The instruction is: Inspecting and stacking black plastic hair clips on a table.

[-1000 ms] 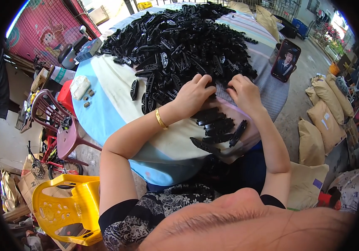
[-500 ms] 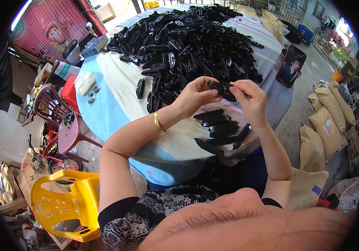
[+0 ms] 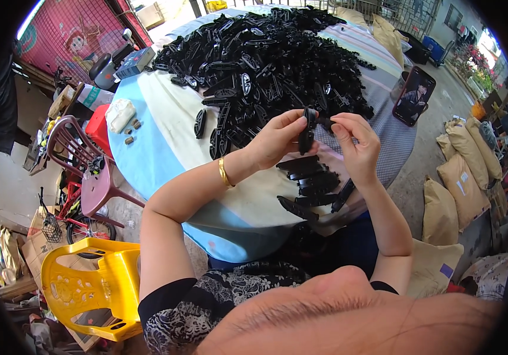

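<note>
A long black plastic part (image 3: 307,131) is held upright between both hands above the round table (image 3: 165,148). My left hand (image 3: 277,141), with a gold bangle on its wrist, grips the part's left side. My right hand (image 3: 355,145) pinches its top right end, where a small black piece sticks out. Just below the hands lies a short row of several black parts (image 3: 313,180) near the table's front edge. A large heap of the same black parts (image 3: 265,65) covers the far half of the table.
A phone (image 3: 413,96) stands propped at the table's right edge. A white bottle and small bits (image 3: 121,115) lie at the left. A maroon chair (image 3: 85,160), a red bicycle and a yellow plastic chair (image 3: 82,290) stand at the left. Tan sacks (image 3: 455,177) are piled at the right.
Both hands have lifted off the heap's edge toward me, bringing one black part up. The part now stands upright between the fingers.
</note>
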